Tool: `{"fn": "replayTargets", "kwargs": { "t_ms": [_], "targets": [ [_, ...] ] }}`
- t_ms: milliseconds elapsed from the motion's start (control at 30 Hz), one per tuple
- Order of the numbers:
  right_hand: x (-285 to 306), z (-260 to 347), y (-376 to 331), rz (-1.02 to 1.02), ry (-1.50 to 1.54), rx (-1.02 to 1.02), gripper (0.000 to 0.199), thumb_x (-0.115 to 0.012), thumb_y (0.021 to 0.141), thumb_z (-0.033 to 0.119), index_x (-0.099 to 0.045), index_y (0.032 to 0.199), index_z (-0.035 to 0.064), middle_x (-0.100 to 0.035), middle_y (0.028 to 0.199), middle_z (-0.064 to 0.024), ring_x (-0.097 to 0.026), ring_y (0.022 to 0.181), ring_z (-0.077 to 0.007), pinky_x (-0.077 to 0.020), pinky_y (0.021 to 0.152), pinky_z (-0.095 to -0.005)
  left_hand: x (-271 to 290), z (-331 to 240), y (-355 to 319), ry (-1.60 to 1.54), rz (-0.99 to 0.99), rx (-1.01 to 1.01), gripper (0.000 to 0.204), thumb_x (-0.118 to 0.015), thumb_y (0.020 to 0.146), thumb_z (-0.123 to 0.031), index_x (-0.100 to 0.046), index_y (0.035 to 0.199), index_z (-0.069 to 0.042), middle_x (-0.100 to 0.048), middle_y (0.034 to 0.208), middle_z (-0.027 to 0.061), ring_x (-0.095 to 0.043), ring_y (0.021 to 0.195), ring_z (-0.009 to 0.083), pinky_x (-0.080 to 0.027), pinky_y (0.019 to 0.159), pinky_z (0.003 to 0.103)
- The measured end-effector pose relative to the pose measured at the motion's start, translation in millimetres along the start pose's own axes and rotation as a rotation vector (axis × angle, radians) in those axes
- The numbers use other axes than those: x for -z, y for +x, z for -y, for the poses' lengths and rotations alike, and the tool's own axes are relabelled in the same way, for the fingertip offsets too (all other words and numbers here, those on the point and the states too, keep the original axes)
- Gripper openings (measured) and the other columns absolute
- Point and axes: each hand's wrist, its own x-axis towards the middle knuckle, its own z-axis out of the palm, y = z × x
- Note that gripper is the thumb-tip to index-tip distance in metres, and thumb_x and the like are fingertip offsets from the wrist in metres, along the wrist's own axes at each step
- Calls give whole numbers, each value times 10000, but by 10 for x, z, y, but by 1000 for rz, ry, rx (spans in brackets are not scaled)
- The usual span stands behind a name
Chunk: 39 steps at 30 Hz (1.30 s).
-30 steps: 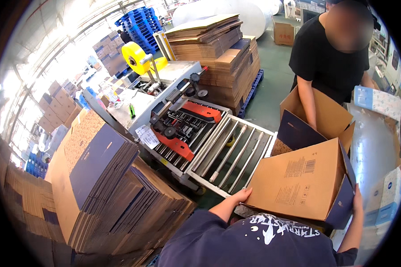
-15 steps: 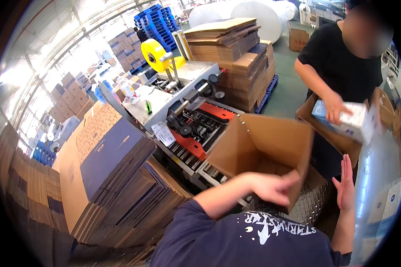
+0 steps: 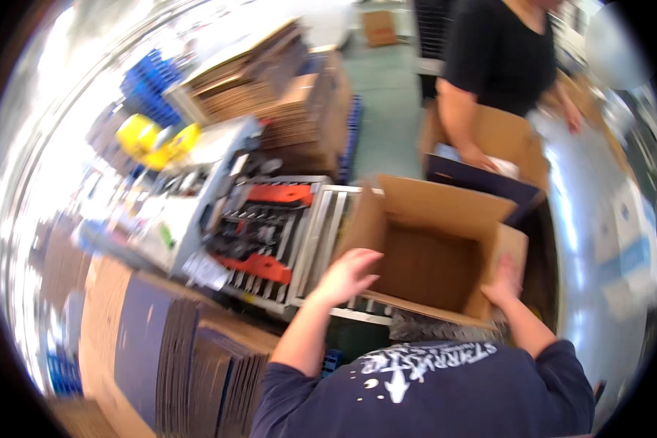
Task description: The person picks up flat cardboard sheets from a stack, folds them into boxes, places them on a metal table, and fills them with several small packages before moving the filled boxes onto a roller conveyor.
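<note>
An open-topped brown cardboard box (image 3: 434,252) stands in front of me, its brown inside showing. Beside its near left corner is my left hand (image 3: 347,276), fingers apart and holding nothing; whether it touches the wall I cannot tell. My right hand (image 3: 505,281) lies against the box's right side flap, thumb spread from the fingers, slightly blurred. Just beyond, a co-worker in a black top (image 3: 500,58) reaches one hand into another open box (image 3: 504,128) with dark outer walls. White and light blue items show under that hand.
To the left is a roller machine (image 3: 259,233) with red-orange plates and yellow tape rolls (image 3: 157,142). Flattened cartons (image 3: 197,365) stand at lower left; more cardboard (image 3: 292,95) is stacked behind on a blue pallet. A shiny metal surface (image 3: 577,241) runs along the right.
The brown box has shifted and turned, its opening now facing up more. My right hand has come onto its flap; my left has moved to its left side. The co-worker's white-blue package went into their box.
</note>
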Motion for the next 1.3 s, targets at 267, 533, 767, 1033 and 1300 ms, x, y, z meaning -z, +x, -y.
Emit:
{"fn": "replayTargets", "kwargs": {
  "t_ms": [267,533,767,1033,1300],
  "targets": [
    [80,-199,104,295,759,380,1054,-626,618,63,25,1447,80,-336,1368,-261,-363,1265,-325,-320,1033,-357,-254,1156,-581,-789,-483,738,545,-556,897,-138,-285,1369,-115,-546,1156,101,-536,1048,192,-458,867,360],
    [989,-1867,7,37,329,136,524,-608,769,251,-483,1259,115,-580,1139,-184,-570,1012,-339,-469,859,-391,-2188,-232,-184,118,314,567,1236,-766,606,-503,16,1422,-3,64,1471,252,65,1368,402,-122,1044,601],
    [1498,-3056,-25,-233,347,-55,442,-579,813,295,-535,1203,91,-549,1193,-146,-510,1105,-311,-406,953,-390,-2149,-333,357,144,566,526,1351,-754,590,-539,123,1308,197,113,1400,385,108,1347,446,-30,1123,393],
    [642,-3081,-404,-326,176,-28,419,-579,792,294,-544,1169,113,-402,1340,-139,-338,1262,-325,-228,1058,-506,-2224,-308,419,517,814,603,1319,-648,629,-676,85,1343,157,59,1434,346,65,1353,443,-15,1123,412],
    [456,-3200,-418,-474,129,-10,430,-618,771,208,-524,1168,72,-401,1333,-170,-319,1274,-356,-216,1061,-496,-2092,-729,618,450,779,678,1240,-640,672,-575,108,1352,142,63,1447,329,63,1371,411,-78,1103,481]
  ]
}}
